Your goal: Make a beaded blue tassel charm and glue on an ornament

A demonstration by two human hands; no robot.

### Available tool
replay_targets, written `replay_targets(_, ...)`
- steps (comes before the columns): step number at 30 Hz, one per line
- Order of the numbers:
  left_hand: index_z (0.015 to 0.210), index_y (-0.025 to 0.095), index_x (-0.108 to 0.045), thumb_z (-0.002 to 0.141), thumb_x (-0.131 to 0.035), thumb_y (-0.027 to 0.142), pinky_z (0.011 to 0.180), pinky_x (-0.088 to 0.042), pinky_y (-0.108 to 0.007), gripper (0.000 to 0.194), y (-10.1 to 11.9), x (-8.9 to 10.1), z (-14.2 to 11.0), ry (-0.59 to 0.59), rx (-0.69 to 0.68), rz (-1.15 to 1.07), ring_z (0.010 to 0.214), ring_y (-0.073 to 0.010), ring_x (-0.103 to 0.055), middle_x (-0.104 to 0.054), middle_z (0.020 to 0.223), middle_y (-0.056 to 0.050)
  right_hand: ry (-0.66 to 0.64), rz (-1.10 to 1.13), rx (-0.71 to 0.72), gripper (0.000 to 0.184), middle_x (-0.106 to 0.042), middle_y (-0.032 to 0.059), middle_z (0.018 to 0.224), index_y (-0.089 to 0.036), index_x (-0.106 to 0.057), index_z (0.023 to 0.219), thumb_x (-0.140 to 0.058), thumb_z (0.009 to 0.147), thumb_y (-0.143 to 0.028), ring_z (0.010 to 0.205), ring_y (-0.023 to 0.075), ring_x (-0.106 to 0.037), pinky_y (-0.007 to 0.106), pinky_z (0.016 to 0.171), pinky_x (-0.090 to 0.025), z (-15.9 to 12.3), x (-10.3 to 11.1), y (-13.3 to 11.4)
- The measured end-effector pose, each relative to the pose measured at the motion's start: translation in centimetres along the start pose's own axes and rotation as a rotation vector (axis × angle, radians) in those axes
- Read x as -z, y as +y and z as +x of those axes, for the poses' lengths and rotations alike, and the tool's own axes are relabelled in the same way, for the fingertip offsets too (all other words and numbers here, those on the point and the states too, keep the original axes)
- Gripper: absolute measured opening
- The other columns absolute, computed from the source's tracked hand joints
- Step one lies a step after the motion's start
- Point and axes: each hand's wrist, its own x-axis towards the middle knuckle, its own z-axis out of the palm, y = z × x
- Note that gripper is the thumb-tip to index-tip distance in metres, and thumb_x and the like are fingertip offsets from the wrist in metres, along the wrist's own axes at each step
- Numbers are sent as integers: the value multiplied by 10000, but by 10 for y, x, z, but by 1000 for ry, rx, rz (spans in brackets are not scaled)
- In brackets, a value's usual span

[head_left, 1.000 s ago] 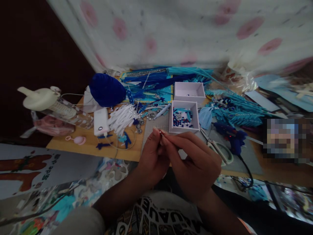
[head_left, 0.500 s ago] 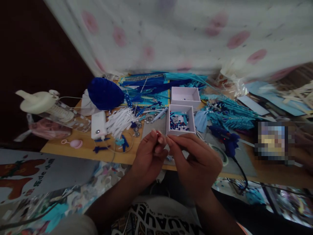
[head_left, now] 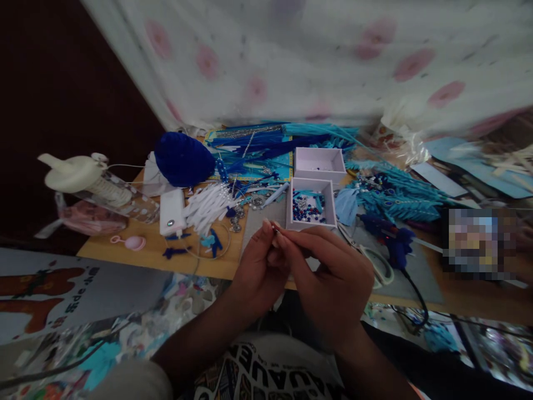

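Small item pinched between both hands

A small dark item (head_left: 275, 229), too small to identify, is held between the fingertips of the left hand (head_left: 260, 272) and the right hand (head_left: 335, 272), above the near edge of the worktop (head_left: 200, 264). Thumb and fingers are closed on it by each hand. Taking the item as clock centre: at 1 o'clock, an open bead box (head_left: 311, 225) is seen, with red, blue and silvery beads inside; a second white box (head_left: 320, 161) is placed just behind it. At 3 o'clock, scissors (head_left: 385, 266) are partly covered by the right hand; a blue glue gun (head_left: 387, 233) is seen near them. At 10 o'clock, white strips (head_left: 208, 205) are heaped, with a dark blue plush piece (head_left: 183, 159) behind. At 9 o'clock, a white power bank (head_left: 171, 211) is noted.
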Motion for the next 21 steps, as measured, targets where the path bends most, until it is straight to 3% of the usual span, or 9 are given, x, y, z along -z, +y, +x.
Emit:
replay_targets(8, 713, 151, -613, 759, -837, 449, 483, -367, -143, 376, 0, 3, 3, -26, -151, 202, 456, -35, -339, -349, 487, 99, -13, -14, -27, 100, -749, 5, 790, -195, -792, 888, -721, 868, -127, 669, 111, -682, 227, 650, -553, -1, 1, -2)
replay_targets(13, 716, 155, -688, 628, -909, 480, 450, -348, -158, 403, 4, 8, 9, -50, -302, 332, 421, -35, -333, -393, 436, 95, -61, -2, -40, 115, -768, -16, 790, -216, -788, 904, -708, 882, -137, 652, 105, -699, 215, 628, -553, 0, 3, -2)
replay_targets(21, 637, 156, -710, 549, -937, 484, 414, -321, -148, 410, 13, 15, 19, -34, -437, 422, 391, -11, -368, -572, 505, 52, -77, 5, -93, 85, -803, -25, 819, -233, -785, 922, -708, 899, -205, 678, 137, -753, 235, 650, -575, -3, 2, 0)
